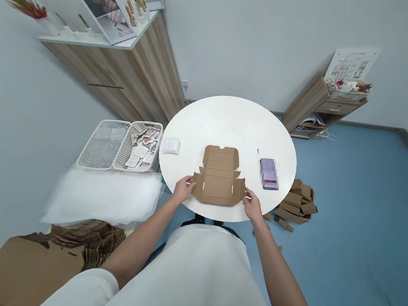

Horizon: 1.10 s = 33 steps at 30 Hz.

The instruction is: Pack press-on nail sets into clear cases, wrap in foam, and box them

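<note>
A brown cardboard box blank (218,186) lies unfolded on the white round table (228,119), close to its front edge. My left hand (184,188) grips the blank's left side flap between thumb and fingers. On the opposite side, my right hand (252,205) pinches the right side flap. The blank's lid panel (221,158) extends flat toward the table's far side. To the right of it lies a purple item (269,174), blurred by pixelation. A small white packet (171,146) rests near the table's left edge.
Left of the table stand white baskets, one with printed cards (143,150). Below are translucent sheets (103,196) and a stack of cardboard blanks (55,259). Folded cardboard boxes (297,202) lie on the floor at right. Wooden cabinets (154,67) stand behind.
</note>
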{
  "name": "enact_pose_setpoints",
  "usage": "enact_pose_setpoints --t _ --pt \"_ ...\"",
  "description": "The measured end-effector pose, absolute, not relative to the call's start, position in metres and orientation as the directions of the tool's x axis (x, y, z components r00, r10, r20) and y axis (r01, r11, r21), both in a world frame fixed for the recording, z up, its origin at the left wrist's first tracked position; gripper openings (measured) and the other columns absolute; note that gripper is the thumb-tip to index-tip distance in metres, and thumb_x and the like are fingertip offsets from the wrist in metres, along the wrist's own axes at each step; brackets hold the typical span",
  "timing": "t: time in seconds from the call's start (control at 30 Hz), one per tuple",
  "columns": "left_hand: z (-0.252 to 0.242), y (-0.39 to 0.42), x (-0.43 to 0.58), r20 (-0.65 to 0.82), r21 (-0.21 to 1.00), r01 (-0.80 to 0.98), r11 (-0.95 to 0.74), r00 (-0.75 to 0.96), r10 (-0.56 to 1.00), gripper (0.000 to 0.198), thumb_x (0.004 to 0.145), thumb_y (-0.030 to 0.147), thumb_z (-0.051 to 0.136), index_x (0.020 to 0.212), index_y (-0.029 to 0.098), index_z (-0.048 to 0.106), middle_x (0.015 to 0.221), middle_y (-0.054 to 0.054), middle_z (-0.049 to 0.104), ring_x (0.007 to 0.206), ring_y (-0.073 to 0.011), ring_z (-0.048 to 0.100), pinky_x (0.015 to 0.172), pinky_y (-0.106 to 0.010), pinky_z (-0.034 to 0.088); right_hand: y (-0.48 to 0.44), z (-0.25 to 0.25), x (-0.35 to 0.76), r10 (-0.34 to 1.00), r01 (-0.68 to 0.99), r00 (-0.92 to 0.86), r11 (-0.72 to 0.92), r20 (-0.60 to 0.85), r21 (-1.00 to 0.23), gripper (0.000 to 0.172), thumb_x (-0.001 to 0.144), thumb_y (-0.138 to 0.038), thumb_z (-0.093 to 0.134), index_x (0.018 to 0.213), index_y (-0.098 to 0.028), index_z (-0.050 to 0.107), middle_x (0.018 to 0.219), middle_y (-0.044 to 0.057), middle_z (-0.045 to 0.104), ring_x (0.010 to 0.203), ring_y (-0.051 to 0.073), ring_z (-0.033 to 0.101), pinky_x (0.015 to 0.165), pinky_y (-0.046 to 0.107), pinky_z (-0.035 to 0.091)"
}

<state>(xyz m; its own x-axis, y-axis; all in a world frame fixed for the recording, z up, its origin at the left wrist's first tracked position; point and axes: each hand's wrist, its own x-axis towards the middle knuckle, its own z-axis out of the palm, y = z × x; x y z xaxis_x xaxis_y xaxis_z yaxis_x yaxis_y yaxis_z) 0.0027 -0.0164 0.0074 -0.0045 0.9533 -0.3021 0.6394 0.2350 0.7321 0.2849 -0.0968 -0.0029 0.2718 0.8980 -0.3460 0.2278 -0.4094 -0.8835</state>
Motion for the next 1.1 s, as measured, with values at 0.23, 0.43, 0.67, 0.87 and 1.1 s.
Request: enact_pose_setpoints --t 0.23,0.43,0.67,0.87,1.1 --pt "-0.007 0.0 -0.006 -0.166 0.759 0.644 0.091 0.056 0.985 0.045 0.075 0.028 0.054 0.117 0.016 0.045 0.111 -0.011 0.052 0.098 -0.0192 0.056 0.084 -0.033 0.045 -0.089 -0.004 0.271 0.851 0.375 0.45 -0.456 -0.271 -0.807 0.056 0.073 -0.029 0.043 0.128 -0.02 0.036 0.123 0.012 0.044 0.105 0.023 0.051 0.083 0.037 0.045" --pt "0.005 -0.025 0.002 -0.007 0.564 0.775 -0.284 0.348 0.937 0.06 0.066 0.044 0.062 0.119 0.02 0.045 0.127 -0.013 0.04 0.123 -0.0293 0.031 0.098 -0.045 0.028 -0.1 0.006 0.264 0.835 0.492 0.491 -0.501 -0.248 -0.712 0.059 0.073 -0.035 0.047 0.129 -0.02 0.034 0.127 0.011 0.04 0.12 0.025 0.037 0.098 0.042 0.033" --pt "0.008 -0.039 0.026 -0.122 0.423 0.749 -0.51 0.604 0.787 0.056 0.061 0.042 0.068 0.11 0.022 0.051 0.125 -0.012 0.043 0.124 -0.0318 0.025 0.1 -0.05 0.015 -0.075 0.02 0.277 0.85 0.53 0.461 -0.495 -0.255 -0.689 0.06 0.072 -0.035 0.049 0.128 -0.019 0.035 0.127 0.011 0.042 0.12 0.025 0.037 0.098 0.042 0.032" --pt "0.0 -0.036 0.039 -0.18 0.365 0.775 -0.515 0.602 0.778 0.041 0.069 0.024 0.061 0.108 0.024 0.049 0.111 -0.009 0.053 0.114 -0.026 0.04 0.098 -0.051 0.015 -0.027 0.021 0.292 0.876 0.535 0.372 -0.471 -0.305 -0.701 0.06 0.072 -0.035 0.05 0.128 -0.02 0.035 0.128 0.011 0.044 0.118 0.023 0.04 0.097 0.039 0.034" --pt "-0.003 -0.025 0.058 -0.315 0.301 0.864 -0.403 0.489 0.814 0.053 0.069 0.011 0.049 0.119 0.026 0.042 0.111 -0.008 0.054 0.102 -0.0229 0.049 0.099 -0.05 0.014 0.042 0.005 0.305 0.864 0.45 0.231 -0.503 -0.448 -0.738 0.06 0.074 -0.042 0.049 0.129 -0.021 0.033 0.121 0.01 0.051 0.11 0.02 0.049 0.089 0.034 0.039"
